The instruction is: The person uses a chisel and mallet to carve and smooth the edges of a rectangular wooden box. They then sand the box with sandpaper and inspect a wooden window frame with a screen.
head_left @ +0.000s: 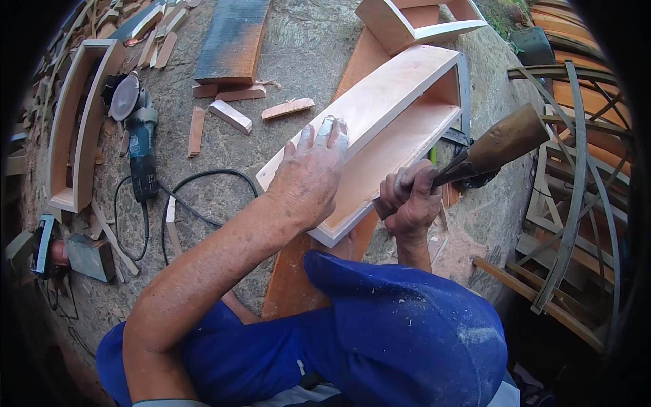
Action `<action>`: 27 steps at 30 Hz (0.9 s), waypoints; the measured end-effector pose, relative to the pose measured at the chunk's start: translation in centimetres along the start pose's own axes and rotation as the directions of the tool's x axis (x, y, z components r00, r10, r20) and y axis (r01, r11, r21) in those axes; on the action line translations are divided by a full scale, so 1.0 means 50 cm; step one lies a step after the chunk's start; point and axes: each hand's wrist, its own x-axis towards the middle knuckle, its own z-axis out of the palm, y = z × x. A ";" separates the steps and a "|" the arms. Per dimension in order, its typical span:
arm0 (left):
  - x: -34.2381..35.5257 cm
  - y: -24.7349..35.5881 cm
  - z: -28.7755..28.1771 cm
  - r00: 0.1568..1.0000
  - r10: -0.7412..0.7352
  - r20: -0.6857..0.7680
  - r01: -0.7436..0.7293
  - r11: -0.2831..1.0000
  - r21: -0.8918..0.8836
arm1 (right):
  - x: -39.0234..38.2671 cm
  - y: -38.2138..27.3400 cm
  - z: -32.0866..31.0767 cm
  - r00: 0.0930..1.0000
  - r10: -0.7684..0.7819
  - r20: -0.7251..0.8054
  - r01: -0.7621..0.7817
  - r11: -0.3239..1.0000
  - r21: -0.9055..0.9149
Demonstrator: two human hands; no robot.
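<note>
A long, open-fronted wooden box (390,91) lies on its side across a reddish-brown board (291,288). My left hand (306,173) rests on the box's upper panel, fingers stretched out along it; some fingertips are whitish. In my right hand (411,203) is a chisel (498,144), gripped low on its metal part. The thick wooden handle points up and to the right. Its working end is by the box's near front edge, and my fingers mostly hide it.
At left, an angle grinder (142,152) lies with its cord looping over the stone-like surface, beside another wooden frame (85,125). Wood offcuts (230,115) and a thick plank (234,41) lie beyond. Another box (420,27) sits at the far right, near metal strips (576,176).
</note>
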 end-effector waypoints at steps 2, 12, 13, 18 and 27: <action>-0.002 -0.002 0.005 1.000 0.010 -0.026 -0.010 1.000 -0.005 | 0.002 -0.002 0.006 1.000 -0.012 0.000 0.012 0.999 -0.035; -0.005 0.010 0.014 0.995 0.055 -0.080 -0.054 0.998 0.009 | -0.001 0.003 0.030 0.997 0.074 0.017 -0.072 0.992 -0.108; -0.006 0.010 0.014 0.995 0.052 -0.082 -0.052 0.999 0.008 | 0.000 0.004 0.031 0.997 0.079 0.022 -0.076 0.991 -0.113; -0.006 0.004 0.014 0.996 0.045 -0.082 -0.046 0.999 -0.002 | 0.000 0.006 0.032 0.991 0.135 0.019 -0.131 0.980 -0.148; -0.010 0.014 0.018 0.996 0.062 -0.072 -0.059 0.998 0.032 | 0.004 0.010 0.017 0.958 0.191 0.213 -0.075 0.886 -0.458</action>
